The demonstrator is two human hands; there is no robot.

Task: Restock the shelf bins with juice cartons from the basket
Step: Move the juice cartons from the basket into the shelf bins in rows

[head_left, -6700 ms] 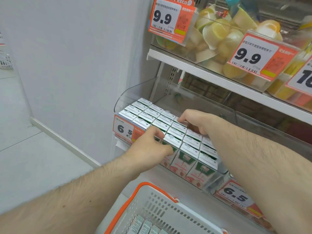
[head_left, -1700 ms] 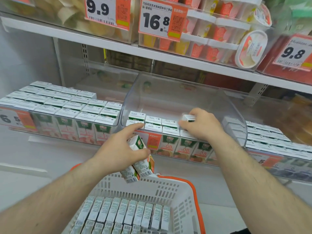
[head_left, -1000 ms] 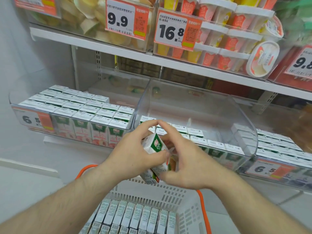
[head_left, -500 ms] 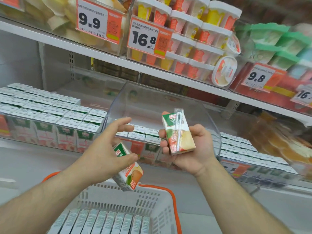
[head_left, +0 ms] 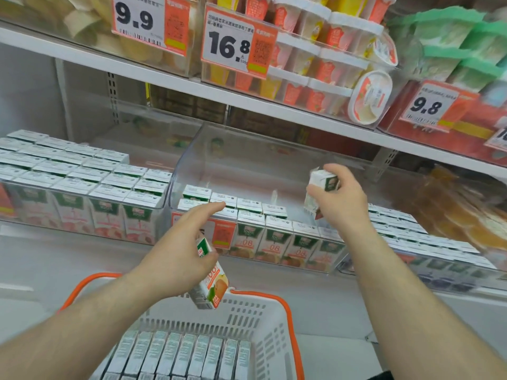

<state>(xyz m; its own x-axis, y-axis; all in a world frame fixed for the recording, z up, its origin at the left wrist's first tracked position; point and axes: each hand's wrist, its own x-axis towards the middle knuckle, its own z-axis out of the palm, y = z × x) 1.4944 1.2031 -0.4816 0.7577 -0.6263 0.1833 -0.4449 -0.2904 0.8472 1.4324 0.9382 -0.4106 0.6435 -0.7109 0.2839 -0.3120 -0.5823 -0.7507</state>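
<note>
Two juice cartons are in hand. The right hand (head_left: 340, 200) grips one juice carton (head_left: 321, 189) with fingers and thumb curled round its upper part; this carton is held upright above the open rear of the middle shelf bin (head_left: 247, 157), at about 2 o'clock from frame centre, clear of the cartons already seated there. The left hand (head_left: 182, 250) holds a second juice carton (head_left: 210, 278) pinned between thumb and palm, index finger extended toward 1 o'clock; this carton is tilted, its base pointing down over the far rim of the basket (head_left: 255, 319). The middle bin is a clear plastic tub, partly filled: two short rows of cartons (head_left: 274, 237) stand along its front, the space behind them bare. An orange price label (head_left: 223, 230) is fixed to its front wall, partly hidden by the left hand. At 9 o'clock, the left shelf bin (head_left: 82, 193) is packed with cartons in tight rows. At 3 o'clock, a third bin (head_left: 428, 250) holds further cartons, blurred. The basket, white with an orange rim, sits at 6 o'clock and carries a row of cartons (head_left: 181, 355) standing on end. At 12 o'clock the upper shelf (head_left: 170, 78) bears tubs of cups behind price tags reading 9.9 (head_left: 137, 19), 16.8 (head_left: 227, 46) and 9.8 (head_left: 426, 105).
</note>
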